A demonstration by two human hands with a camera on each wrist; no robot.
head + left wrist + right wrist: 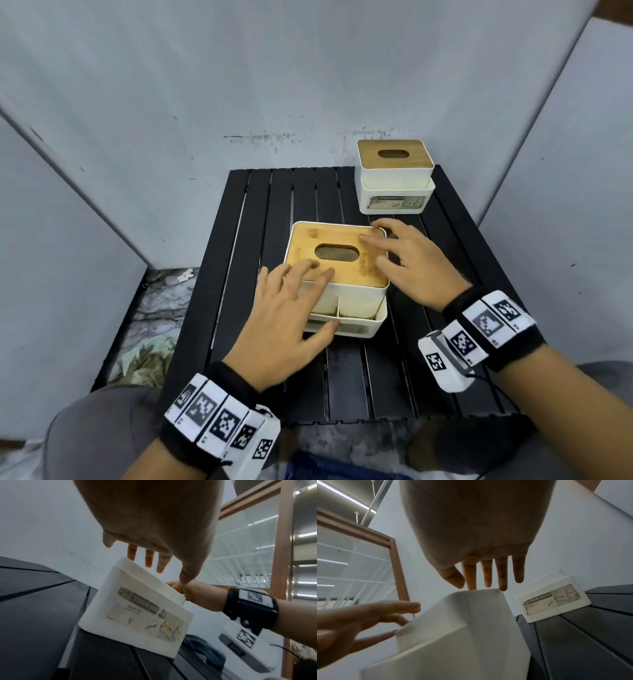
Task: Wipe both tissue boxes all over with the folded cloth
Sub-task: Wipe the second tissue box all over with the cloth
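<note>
Black slatted table [445,377] bears both tissue boxes. Near tissue box [346,301] lies under both hands; far tissue box [394,192] stands beyond the right hand [414,263]. Left hand [287,318] and right hand rest with fingers spread on the wooden lid [356,270].

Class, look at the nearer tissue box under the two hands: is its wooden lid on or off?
On. The wooden lid sits flush in the top of the nearer tissue box, its oval slot facing up.
</note>
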